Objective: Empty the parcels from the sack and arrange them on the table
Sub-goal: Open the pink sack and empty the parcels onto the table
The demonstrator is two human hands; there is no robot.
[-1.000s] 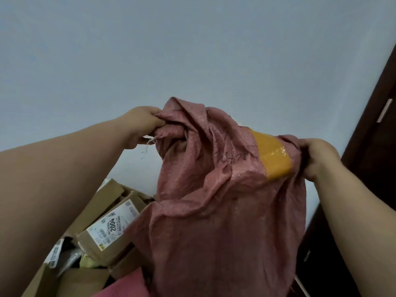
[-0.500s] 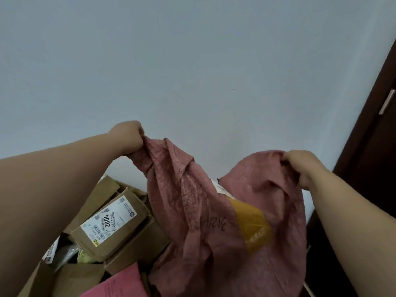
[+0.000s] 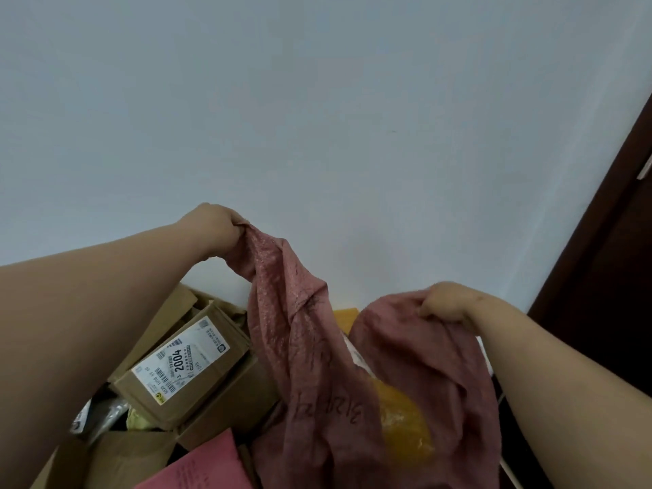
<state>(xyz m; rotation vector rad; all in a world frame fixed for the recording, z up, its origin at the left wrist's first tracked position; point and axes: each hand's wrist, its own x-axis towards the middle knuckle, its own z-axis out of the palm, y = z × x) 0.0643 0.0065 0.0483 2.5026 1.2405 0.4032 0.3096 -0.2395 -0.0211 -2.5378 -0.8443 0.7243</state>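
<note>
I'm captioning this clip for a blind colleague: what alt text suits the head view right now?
Two bare hands hold up a limp pink sack, left hand higher, right hand lower, before a pale wall. Cardboard parcels lie piled below left.

sack (image 3: 317,365) bottom cut off; handwriting on it illegible.

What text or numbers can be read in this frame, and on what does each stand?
"2004": white shipping label on the cardboard box.
Label's small print and barcodes: too small to read.
Dark handwriting on the pink sack: not legible.
Faint print on the pink envelope: blurred.
</note>
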